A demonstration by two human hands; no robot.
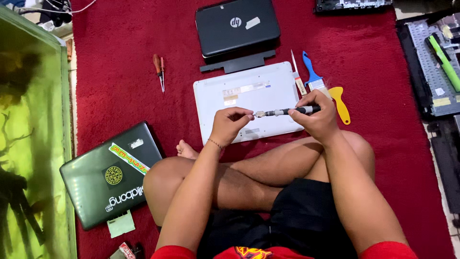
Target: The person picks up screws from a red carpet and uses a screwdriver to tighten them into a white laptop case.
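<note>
Black screwdriver [290, 111] gripped in right hand [318, 117], left hand [229, 123] pinching its tip

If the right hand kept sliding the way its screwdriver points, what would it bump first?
Probably the left hand: the screwdriver in the right hand points at its fingertips, almost touching, above the white laptop.

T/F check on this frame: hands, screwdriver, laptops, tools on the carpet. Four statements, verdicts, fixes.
1. The right hand grips the screwdriver by its handle. True.
2. The left hand lies flat on the carpet. False: its fingertips pinch at the screwdriver's tip.
3. The white laptop lies closed, underside up. True.
4. The blue-handled brush lies left of the white laptop. False: it lies at its right, beside the yellow pry tool.
</note>
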